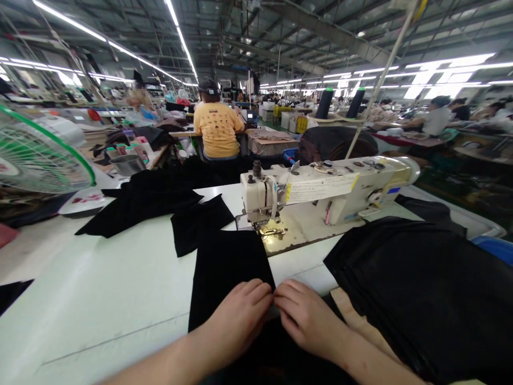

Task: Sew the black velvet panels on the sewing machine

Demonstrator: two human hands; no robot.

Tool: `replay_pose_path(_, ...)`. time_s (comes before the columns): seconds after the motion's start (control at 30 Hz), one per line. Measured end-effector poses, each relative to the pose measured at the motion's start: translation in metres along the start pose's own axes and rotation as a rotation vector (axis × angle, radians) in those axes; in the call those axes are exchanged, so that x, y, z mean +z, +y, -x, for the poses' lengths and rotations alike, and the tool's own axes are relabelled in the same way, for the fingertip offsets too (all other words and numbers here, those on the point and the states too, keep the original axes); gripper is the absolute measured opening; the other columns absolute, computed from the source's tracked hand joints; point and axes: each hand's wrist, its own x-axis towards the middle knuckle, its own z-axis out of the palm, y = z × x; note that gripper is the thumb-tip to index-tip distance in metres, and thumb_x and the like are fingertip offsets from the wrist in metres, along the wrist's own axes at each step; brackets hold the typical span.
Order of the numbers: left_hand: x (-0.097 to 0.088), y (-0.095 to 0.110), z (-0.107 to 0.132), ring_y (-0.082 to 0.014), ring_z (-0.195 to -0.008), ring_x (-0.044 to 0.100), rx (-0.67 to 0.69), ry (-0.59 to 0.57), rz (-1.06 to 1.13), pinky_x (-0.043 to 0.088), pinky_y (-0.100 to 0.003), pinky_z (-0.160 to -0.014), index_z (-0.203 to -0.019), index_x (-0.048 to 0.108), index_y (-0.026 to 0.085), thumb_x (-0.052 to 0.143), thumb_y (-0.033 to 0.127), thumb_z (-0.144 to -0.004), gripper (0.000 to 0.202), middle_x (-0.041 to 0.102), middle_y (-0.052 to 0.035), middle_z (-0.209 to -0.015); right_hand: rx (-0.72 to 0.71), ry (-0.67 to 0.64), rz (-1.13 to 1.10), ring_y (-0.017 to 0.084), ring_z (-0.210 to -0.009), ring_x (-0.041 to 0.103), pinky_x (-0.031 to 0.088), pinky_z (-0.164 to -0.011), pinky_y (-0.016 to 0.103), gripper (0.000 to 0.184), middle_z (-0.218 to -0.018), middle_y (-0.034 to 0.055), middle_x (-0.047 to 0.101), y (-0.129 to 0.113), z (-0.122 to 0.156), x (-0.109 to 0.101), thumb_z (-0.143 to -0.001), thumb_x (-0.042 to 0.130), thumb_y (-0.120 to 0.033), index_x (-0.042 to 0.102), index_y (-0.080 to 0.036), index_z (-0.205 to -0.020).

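A piece of black fabric (228, 267) lies on the pale table in front of me, its far end reaching the needle area of a white sewing machine (304, 198). Along its right edge my left hand (244, 310) pinches the cloth, fingers closed. My right hand (300, 310) meets it there, its fingers also closed on the same edge. The fingertips of both hands nearly touch, and the exact grip between them is hidden. Below the hands the cloth drops into dark shadow.
A stack of black fabric pieces (409, 289) covers the right side. More black cloth (140, 203) lies at the back left, beside a green-rimmed fan (44, 155). A person in a yellow shirt (218, 128) sits ahead. Two dark thread cones (324, 104) stand behind the machine.
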Motion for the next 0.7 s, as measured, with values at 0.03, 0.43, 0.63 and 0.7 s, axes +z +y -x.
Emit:
replay_pose_path(0.03,0.005,-0.001,0.008,-0.0258,-0.109,0.063,0.057,0.013,-0.010,0.056,-0.040,-0.091,-0.116,0.062,0.017,0.058,0.014,-0.090,0.027,0.069,-0.0101,-0.118,0.016,0.003,0.003,0.023,-0.098,0.056,0.052,-0.088,0.040,0.022,-0.101,0.0082,0.064,0.001,-0.003,0.000,-0.091,0.048,-0.005,0.063,-0.017,-0.101)
replay_pose_path(0.43,-0.009,-0.077,-0.023,-0.0241,-0.117,0.063,0.145,0.069,-0.061,0.055,-0.041,-0.100,-0.122,0.065,0.014,0.044,0.012,-0.096,0.033,0.068,-0.0126,-0.124,0.029,0.104,0.149,0.023,-0.104,0.056,0.049,-0.094,0.039,0.025,-0.105,0.0065,0.067,0.037,-0.065,0.004,-0.089,0.058,-0.008,0.070,-0.019,-0.108)
replay_pose_path(0.63,-0.013,-0.111,-0.039,-0.0233,-0.115,0.064,0.108,0.105,-0.042,0.054,-0.039,-0.100,-0.117,0.068,0.015,0.043,0.014,-0.096,0.033,0.068,-0.0131,-0.123,0.099,0.135,0.214,0.025,-0.104,0.057,0.050,-0.092,0.041,0.024,-0.105,0.0082,0.065,0.052,-0.093,0.007,-0.090,0.058,-0.011,0.072,-0.020,-0.107)
replay_pose_path(0.7,-0.015,-0.123,-0.045,-0.0235,-0.116,0.063,0.090,0.101,-0.030,0.053,-0.039,-0.102,-0.118,0.068,0.014,0.042,0.018,-0.098,0.033,0.067,-0.0140,-0.124,0.123,0.146,0.227,0.026,-0.104,0.057,0.050,-0.092,0.042,0.022,-0.105,0.0083,0.065,0.054,-0.100,0.008,-0.091,0.058,-0.013,0.072,-0.021,-0.106)
